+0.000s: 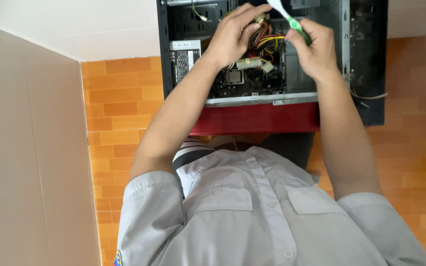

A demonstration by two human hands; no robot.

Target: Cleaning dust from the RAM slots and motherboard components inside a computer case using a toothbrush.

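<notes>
- Orange tiled floor [119, 113] fills the 9 o'clock to 6 o'clock area, also along 3 o'clock.
- Beige panel [25, 162] at 8 o'clock, edge running down the tiles.
- White wall [89, 24] at 11 o'clock.
- Red surface [252, 119] just above centre.
- Light grey buttoned shirt [252, 216] at 6 o'clock, two chest pockets.
- Detached dark side panel [368, 64] at 2 o'clock.

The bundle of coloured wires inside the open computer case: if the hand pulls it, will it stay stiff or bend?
The coloured wires would probably bend, since they already curve loosely under the left hand. The pale plastic connectors at their ends look rigid and should swing along. Being tied into the computer case, the bundle would likely tug back.
</notes>
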